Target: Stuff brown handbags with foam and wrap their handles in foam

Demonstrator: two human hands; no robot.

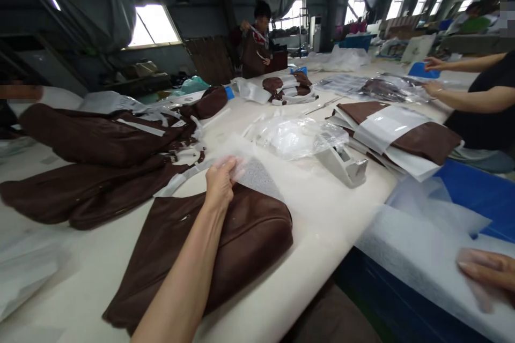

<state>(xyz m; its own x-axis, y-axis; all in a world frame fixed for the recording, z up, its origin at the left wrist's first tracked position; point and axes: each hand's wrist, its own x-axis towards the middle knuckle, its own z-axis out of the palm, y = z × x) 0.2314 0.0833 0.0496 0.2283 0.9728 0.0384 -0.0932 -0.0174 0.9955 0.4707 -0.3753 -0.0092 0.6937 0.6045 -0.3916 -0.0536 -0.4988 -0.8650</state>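
Pinching a thin white sheet (259, 174), the left hand (220, 179) is, in the head view, hovering at the far edge of a brown bag (251, 241), which is lying on the pale table (322, 220). Off to the side, the right hand (488, 272) (blurred, so whether it is gripping anything I cannot tell) is hanging over white sheets (402, 246). Beyond the bag, a tape dispenser (346, 166) is standing beside clear plastic (287, 136).

Right hand (494, 270) blurred, cut by the edge, perhaps touching white paper (406, 244)
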